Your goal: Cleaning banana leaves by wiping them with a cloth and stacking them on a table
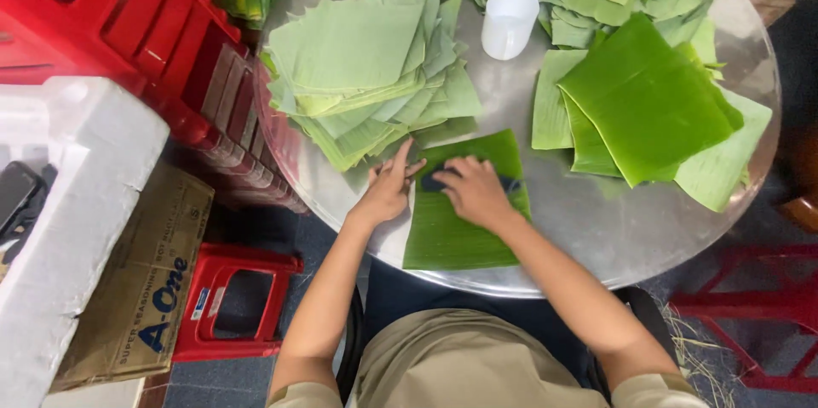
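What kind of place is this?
Probably a small food-prep or street-food workspace: stacks of cut green banana leaves on a round metal table, red plastic stools and a white foam box beside it.

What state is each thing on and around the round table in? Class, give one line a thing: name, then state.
Banana leaf piece: flat on the table, both hands on it.
Left hand: fingers spread, pressing the leaf's left edge.
Right hand: laid over a dark cloth on the leaf.
White cup: upright.
Left leaf stack: piled, pale side up.
Right leaf stack: piled, glossy side up.
Red stool: upright on the floor.
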